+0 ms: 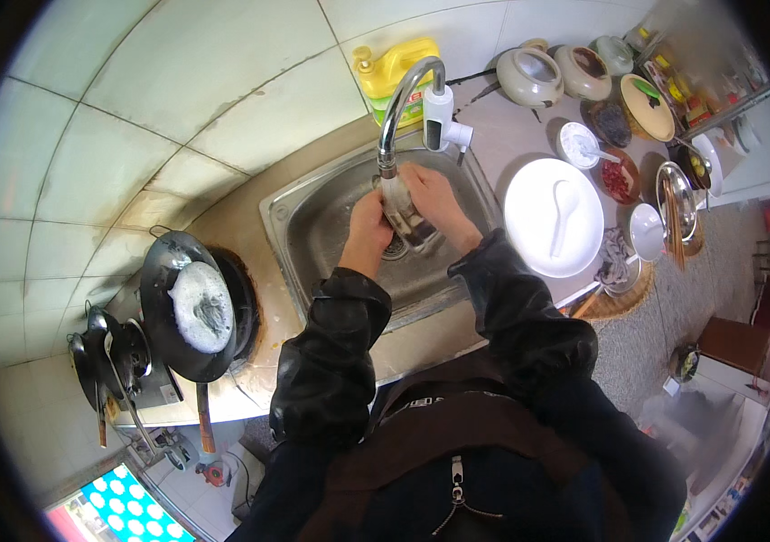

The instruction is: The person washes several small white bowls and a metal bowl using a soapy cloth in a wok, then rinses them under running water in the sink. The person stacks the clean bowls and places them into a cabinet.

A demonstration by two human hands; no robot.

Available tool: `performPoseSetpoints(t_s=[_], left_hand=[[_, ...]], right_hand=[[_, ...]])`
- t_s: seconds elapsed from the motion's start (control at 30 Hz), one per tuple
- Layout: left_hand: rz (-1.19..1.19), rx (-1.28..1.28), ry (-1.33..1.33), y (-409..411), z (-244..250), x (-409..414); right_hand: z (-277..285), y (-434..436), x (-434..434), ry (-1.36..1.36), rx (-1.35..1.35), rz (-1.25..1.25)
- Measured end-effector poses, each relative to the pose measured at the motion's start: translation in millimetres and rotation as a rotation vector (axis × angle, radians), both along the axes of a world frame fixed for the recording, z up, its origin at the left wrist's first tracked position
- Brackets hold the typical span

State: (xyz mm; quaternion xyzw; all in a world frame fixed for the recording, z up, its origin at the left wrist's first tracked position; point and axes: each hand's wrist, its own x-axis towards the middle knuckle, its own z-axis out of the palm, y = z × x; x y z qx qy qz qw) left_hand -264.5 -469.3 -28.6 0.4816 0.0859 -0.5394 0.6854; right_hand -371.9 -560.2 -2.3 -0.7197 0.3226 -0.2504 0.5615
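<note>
Over the stainless steel sink (330,223), both my hands hold a wet, partly see-through item (413,227) under the faucet (395,108); water and blur keep me from telling what it is. My left hand (369,225) grips its left side, near the drain (395,249). On the other side, my right hand (437,200) has its fingers around the upper right part, just below the faucet's mouth. Black sleeves cover both forearms.
Left of the sink, a wok (154,298) holds foamy liquid, its wooden handle towards me. A yellow detergent jug (408,57) stands behind the faucet. On the right are a white plate (527,230) with a spoon, a bowl of red pieces (616,177), ceramic jars (527,85) and chopsticks (673,227).
</note>
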Motion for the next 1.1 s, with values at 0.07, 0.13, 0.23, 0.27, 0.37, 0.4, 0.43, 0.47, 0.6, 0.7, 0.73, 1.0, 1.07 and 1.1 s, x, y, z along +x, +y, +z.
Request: performPoseSetpoints(t_s=[0.07,0.13,0.23,0.27,0.37,0.4,0.43,0.47,0.6,0.7,0.73,1.0,1.07,1.1], left_hand=[[0.103,-0.079,0.18,0,-4,7],[0.136,-0.172,0.245,11,-3,6],[0.182,-0.202,0.205,37,8,1],[0.199,-0.193,0.168,45,13,0],[0.27,-0.132,0.152,67,9,3],[0.29,-0.152,0.147,71,7,4],[0.288,-0.174,0.154,68,4,3],[0.296,-0.194,0.157,68,0,5],[0.441,-0.215,0.118,82,-23,34],[0.494,-0.121,0.06,70,-10,28],[0.432,-0.147,0.047,69,-13,25],[-0.156,-0.207,-0.109,52,-17,-51],[-0.105,-0.257,-0.039,77,-11,-57],[-0.083,-0.283,-0.005,88,-5,-54]], right_hand=[[-12,6,-14,0.037,-0.025,-0.134],[-29,13,-30,-0.058,-0.097,-0.268],[-53,15,-44,0.029,-0.116,-0.323],[-54,17,-42,-0.019,-0.067,-0.32],[-36,29,-9,-0.207,0.245,-0.249],[-33,29,11,-0.288,0.46,-0.191],[-30,25,30,-0.297,0.592,-0.202],[-28,24,45,-0.307,0.727,-0.202],[1,45,45,-0.171,0.47,0.178],[-30,47,2,-0.089,0.043,0.073],[-39,52,-14,-0.011,-0.013,-0.011],[-51,68,-115,0.374,-0.016,-0.099],[-51,71,-130,0.378,0.027,-0.011],[-54,74,-131,0.362,-0.052,0.008]])
